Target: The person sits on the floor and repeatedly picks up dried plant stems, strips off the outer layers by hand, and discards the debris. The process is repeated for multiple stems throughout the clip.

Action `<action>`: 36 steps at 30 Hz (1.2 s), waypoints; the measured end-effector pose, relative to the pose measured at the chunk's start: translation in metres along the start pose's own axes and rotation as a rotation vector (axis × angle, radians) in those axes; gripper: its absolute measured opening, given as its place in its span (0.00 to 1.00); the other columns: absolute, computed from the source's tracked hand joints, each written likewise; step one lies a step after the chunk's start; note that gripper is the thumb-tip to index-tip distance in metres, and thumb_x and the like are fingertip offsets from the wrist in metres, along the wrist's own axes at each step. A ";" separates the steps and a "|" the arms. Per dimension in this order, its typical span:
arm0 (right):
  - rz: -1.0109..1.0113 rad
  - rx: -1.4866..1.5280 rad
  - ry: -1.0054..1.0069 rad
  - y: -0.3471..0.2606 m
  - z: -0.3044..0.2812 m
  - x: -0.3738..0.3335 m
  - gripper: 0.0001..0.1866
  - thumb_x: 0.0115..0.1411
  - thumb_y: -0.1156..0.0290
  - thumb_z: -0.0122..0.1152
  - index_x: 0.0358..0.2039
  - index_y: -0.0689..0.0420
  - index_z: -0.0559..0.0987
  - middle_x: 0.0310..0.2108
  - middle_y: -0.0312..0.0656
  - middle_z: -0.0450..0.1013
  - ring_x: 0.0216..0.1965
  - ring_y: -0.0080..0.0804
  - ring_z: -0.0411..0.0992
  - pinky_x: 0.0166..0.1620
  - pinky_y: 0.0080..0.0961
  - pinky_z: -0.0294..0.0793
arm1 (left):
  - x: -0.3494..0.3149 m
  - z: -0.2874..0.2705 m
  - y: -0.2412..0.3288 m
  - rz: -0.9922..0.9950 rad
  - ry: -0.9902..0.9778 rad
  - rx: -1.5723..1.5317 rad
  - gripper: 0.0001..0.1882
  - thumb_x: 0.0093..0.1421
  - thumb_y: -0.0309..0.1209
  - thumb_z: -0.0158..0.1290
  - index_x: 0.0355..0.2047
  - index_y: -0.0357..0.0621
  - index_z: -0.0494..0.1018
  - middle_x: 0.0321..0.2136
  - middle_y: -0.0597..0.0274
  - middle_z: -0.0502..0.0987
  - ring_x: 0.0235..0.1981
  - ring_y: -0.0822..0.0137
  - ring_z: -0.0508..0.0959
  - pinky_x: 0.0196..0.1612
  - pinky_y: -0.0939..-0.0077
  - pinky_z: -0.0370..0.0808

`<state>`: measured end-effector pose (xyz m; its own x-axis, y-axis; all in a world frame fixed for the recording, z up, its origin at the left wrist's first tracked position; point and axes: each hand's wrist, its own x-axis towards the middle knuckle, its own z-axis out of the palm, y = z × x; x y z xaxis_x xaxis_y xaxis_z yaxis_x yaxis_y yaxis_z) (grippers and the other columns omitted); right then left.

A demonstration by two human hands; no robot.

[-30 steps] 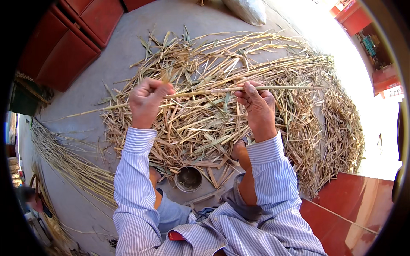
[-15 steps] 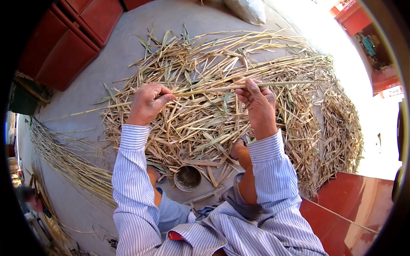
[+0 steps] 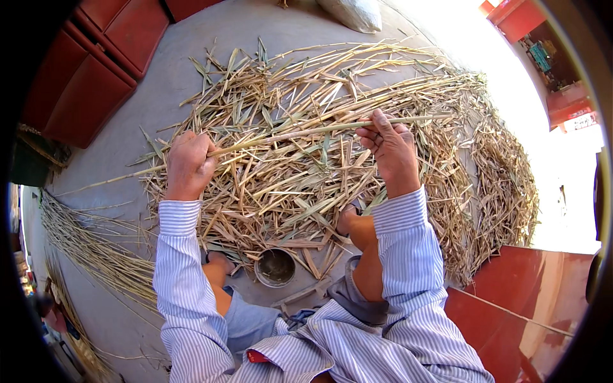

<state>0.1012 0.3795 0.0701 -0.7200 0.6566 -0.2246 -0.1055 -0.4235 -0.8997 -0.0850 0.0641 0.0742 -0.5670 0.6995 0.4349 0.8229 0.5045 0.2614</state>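
A long, thin pale-green reed stalk [image 3: 294, 133] stretches across in front of me, rising slightly toward the right. My left hand [image 3: 189, 165] is closed in a fist around it, and its thin end runs on past the fist to the left. Farther right, my right hand [image 3: 388, 142] pinches the stalk between thumb and fingers, with the other fingers curled. The thicker end sticks out to the right beyond that hand. Beneath both hands lies a wide heap of dry stalks and stripped leaves [image 3: 287, 191].
Near my feet stands a round metal bowl [image 3: 275, 267]. A bundle of thin stalks [image 3: 96, 246] lies at left. Red padded seats [image 3: 96, 76] stand at the far left, and a pale sack [image 3: 354, 13] sits at the back. A red surface [image 3: 504, 306] is at lower right.
My left hand has slid left along the stalk, widening the gap between the hands. My right hand keeps its pinch near the thicker end. The whole view has shifted slightly.
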 end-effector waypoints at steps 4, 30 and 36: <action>-0.027 0.070 -0.094 0.007 0.016 -0.006 0.10 0.65 0.67 0.58 0.40 0.61 0.76 0.35 0.44 0.79 0.34 0.28 0.79 0.35 0.17 0.80 | -0.001 0.012 0.002 -0.016 -0.049 0.196 0.10 0.51 0.33 0.62 0.24 0.44 0.72 0.21 0.58 0.71 0.26 0.58 0.71 0.33 0.60 0.64; -0.099 -0.104 -0.027 0.017 0.020 -0.010 0.12 0.64 0.69 0.59 0.41 0.65 0.76 0.33 0.46 0.79 0.32 0.31 0.80 0.33 0.18 0.80 | 0.019 -0.037 -0.005 -0.333 0.442 -0.778 0.13 0.60 0.39 0.59 0.33 0.41 0.75 0.28 0.60 0.80 0.26 0.72 0.73 0.33 0.76 0.69; -0.034 -0.018 -0.028 0.017 0.028 -0.008 0.12 0.64 0.67 0.59 0.41 0.64 0.75 0.33 0.45 0.78 0.33 0.32 0.80 0.32 0.18 0.81 | 0.020 0.003 0.022 0.106 0.170 -0.033 0.17 0.56 0.45 0.58 0.33 0.43 0.78 0.28 0.61 0.78 0.30 0.61 0.75 0.39 0.65 0.65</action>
<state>0.0864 0.3494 0.0672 -0.7353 0.6524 -0.1839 -0.1179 -0.3902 -0.9131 -0.0787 0.0902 0.0861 -0.4650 0.6510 0.6000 0.8800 0.4138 0.2331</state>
